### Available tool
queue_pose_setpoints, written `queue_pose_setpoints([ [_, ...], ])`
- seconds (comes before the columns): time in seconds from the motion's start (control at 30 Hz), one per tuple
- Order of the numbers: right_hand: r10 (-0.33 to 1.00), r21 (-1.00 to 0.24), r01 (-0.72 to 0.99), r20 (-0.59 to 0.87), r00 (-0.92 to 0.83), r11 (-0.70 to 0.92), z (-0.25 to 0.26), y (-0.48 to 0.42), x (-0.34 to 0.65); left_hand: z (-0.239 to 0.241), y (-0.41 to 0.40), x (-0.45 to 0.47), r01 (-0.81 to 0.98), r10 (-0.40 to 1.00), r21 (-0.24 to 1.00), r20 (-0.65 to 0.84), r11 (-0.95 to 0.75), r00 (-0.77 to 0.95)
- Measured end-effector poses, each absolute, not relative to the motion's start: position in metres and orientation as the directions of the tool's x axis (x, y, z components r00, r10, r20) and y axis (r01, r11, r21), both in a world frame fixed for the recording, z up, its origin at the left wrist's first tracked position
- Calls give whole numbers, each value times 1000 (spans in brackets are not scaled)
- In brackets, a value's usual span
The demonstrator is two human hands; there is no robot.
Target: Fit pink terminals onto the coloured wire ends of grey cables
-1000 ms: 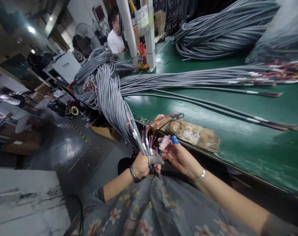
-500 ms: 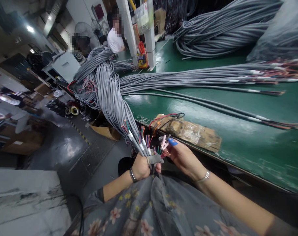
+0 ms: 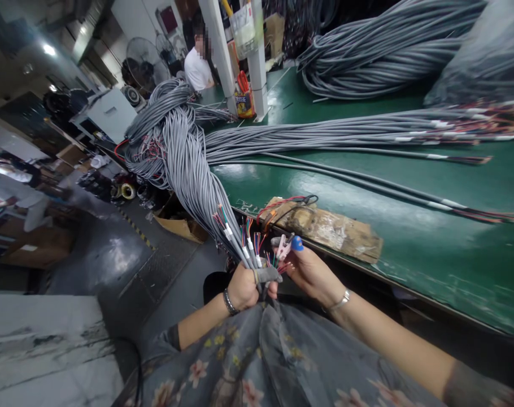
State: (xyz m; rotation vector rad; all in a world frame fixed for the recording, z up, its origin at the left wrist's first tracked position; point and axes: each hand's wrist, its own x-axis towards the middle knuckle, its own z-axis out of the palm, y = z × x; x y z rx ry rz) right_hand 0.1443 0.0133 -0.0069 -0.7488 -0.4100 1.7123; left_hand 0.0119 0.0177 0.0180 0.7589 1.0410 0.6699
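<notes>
Near my lap, my left hand (image 3: 245, 287) is closed around a bunch of grey cables (image 3: 252, 260). Their stripped ends point up and fan out in red, green, blue and orange wires, with white bands below them; a grey covering wraps the thumb. Just to the right, my right hand (image 3: 314, 275) is closed at the fingertips, with a blue cover on the thumb. A small pale pink clip-like piece (image 3: 283, 247) sits at its fingers, beside the wire ends. The fingers partly hide the piece.
A thick hank of grey cable (image 3: 189, 147) hangs over the edge of the green table (image 3: 409, 192). More cables lie across it, behind a wooden board (image 3: 337, 229) with red and black leads. A white post (image 3: 259, 73) stands behind; a person (image 3: 197, 68) is beyond.
My right hand and forearm have shifted slightly left and down, and the pale pink piece has turned a little. My left hand keeps its hold on the cables.
</notes>
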Motion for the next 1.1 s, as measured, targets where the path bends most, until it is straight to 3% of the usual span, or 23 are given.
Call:
queue_pose_setpoints([
  [0.37, 948, -559, -781, -291, -128, -277, -7, 12, 148, 15, 12, 5, -138, 821, 854, -420, 502, 386],
  [0.77, 943, -644, -721, -332, -35, -254, -8, 11, 152, 15, 10, 14, -237, 858, 836, -426, 494, 287],
  [0.9, 951, -730, -651, -308, 38, -210, -9, 11, 152, 16, 12, 15, -238, 849, 820, -465, 520, 250],
  [1.03, 958, -917, -393, -171, 230, -70, -14, 9, 154, 17, 12, 14, -237, 842, 814, -475, 531, 255],
  [1.1, 961, -943, -329, -135, 240, -50, -16, 9, 153, 18, 12, 14, -229, 835, 810, -480, 539, 269],
])
